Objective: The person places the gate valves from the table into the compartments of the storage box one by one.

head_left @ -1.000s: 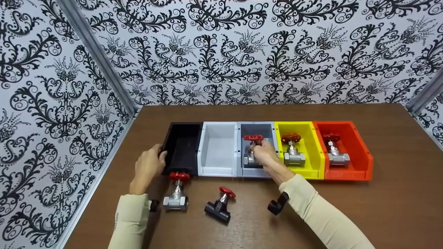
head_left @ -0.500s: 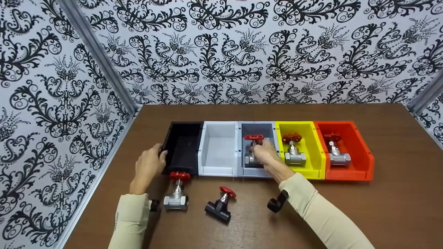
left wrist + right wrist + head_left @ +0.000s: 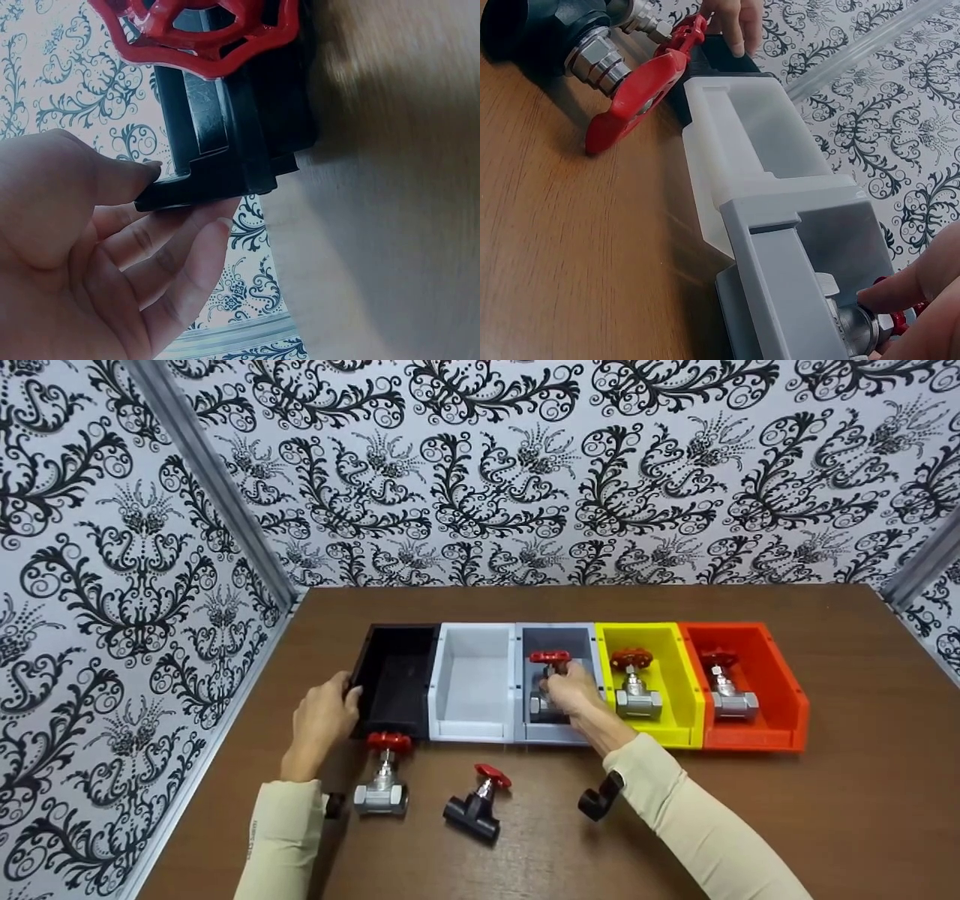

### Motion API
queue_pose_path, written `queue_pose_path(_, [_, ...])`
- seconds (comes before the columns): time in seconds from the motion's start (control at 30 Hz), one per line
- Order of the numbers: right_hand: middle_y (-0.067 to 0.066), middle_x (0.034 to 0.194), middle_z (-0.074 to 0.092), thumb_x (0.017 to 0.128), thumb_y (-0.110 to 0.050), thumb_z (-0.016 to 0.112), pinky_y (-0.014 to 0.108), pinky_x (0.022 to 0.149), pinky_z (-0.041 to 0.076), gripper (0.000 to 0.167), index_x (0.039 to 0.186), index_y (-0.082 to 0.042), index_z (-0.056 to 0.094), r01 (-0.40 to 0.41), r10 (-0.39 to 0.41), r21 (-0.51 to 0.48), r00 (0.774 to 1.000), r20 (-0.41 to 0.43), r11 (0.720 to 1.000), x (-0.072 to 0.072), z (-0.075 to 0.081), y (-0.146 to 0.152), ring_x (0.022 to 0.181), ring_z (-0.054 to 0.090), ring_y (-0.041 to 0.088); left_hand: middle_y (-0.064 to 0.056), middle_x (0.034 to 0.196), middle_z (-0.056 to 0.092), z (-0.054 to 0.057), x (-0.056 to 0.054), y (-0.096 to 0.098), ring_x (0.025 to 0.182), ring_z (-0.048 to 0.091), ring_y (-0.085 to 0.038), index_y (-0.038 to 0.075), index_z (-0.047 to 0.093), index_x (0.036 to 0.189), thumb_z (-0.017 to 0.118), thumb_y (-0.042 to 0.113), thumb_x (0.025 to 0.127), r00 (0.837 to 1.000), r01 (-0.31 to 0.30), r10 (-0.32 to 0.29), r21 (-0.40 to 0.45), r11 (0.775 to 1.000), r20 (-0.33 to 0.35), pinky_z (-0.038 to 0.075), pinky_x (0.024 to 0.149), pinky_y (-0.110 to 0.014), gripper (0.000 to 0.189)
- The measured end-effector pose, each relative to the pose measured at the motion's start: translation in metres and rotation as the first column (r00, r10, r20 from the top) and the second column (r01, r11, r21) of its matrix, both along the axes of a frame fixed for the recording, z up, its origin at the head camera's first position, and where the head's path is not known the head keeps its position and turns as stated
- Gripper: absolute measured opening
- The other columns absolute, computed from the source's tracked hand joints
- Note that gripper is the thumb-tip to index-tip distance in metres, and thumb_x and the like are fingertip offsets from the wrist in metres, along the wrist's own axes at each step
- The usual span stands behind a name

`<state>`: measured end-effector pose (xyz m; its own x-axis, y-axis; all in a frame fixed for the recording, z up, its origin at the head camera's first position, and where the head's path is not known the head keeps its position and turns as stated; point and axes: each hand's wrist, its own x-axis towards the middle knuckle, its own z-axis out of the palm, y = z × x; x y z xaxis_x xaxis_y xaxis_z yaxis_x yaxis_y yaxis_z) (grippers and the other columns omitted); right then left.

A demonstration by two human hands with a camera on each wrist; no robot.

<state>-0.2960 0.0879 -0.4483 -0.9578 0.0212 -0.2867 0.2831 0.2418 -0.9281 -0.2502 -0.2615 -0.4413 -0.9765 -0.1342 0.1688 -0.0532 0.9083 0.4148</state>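
At the left end of a row of joined bins, my left hand (image 3: 322, 724) grips the side wall of the black bin (image 3: 397, 679). In the left wrist view, its thumb lies on one side of the wall and its fingers (image 3: 180, 300) on the other. My right hand (image 3: 576, 694) reaches into the grey bin (image 3: 556, 733) and pinches a metal gate valve (image 3: 541, 707) just below its red handwheel (image 3: 550, 657). Part of that valve is hidden behind the fingers. In the right wrist view, the thumb (image 3: 892, 292) presses against the valve's neck.
A white bin (image 3: 474, 690) stands between black and grey. The yellow bin (image 3: 686, 712) and the orange-red bin (image 3: 784, 705) each hold a metal valve. In front, on the brown table (image 3: 525, 862), are another metal valve (image 3: 382, 799) and a black-bodied valve (image 3: 474, 814). Patterned walls enclose the table.
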Motion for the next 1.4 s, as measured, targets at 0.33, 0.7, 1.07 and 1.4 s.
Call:
queue_pose_path(0.33, [0.009,0.089,0.054,0.087,0.004,0.049,0.024,0.061,0.041,0.042,0.128,0.011,0.050,-0.007,0.007,-0.010,1.000,-0.022,1.000,-0.0020,-0.0021,-0.0010,0.071,0.049,0.015,-0.030,0.114,0.066,-0.0004,-0.0005,-0.0001,0.099,0.063,-0.053,0.004,0.061,0.126,0.056,0.022,0.099,1.000,0.009,-0.009,-0.007,1.000,-0.029,0.047,0.079,-0.065,0.033])
queue_pose_path(0.7, [0.016,0.107,0.055,0.089,0.002,0.046,0.025,0.068,0.043,0.046,0.134,0.012,0.047,-0.013,0.014,0.026,1.000,-0.019,1.000,-0.0037,-0.0027,0.0000,0.084,0.050,0.020,-0.030,0.115,0.066,0.0005,-0.0007,-0.0003,0.100,0.063,-0.053,0.005,0.061,0.128,0.056,0.022,0.099,1.000,0.004,-0.004,-0.007,1.000,-0.017,0.047,0.079,-0.066,0.034])
queue_pose_path(1.07, [0.012,0.097,0.053,0.087,0.001,0.051,0.026,0.067,0.042,0.037,0.122,0.011,0.055,-0.011,0.012,0.021,0.999,-0.036,1.000,-0.0047,-0.0048,0.0007,0.081,0.049,0.020,-0.030,0.118,0.065,0.0006,-0.0009,-0.0004,0.103,0.062,-0.053,0.004,0.059,0.130,0.054,0.023,0.100,1.000,0.005,-0.005,-0.009,1.000,0.002,0.047,0.081,-0.065,0.036])
queue_pose_path(1.4, [0.012,0.097,0.053,0.086,0.002,0.051,0.025,0.066,0.043,0.037,0.121,0.012,0.055,-0.007,0.008,0.023,0.999,-0.032,1.000,-0.0057,-0.0056,0.0011,0.082,0.050,0.020,-0.030,0.117,0.065,0.0001,-0.0001,-0.0001,0.102,0.063,-0.053,0.003,0.059,0.129,0.054,0.023,0.100,1.000,0.008,-0.008,-0.016,1.000,0.008,0.047,0.080,-0.065,0.036])
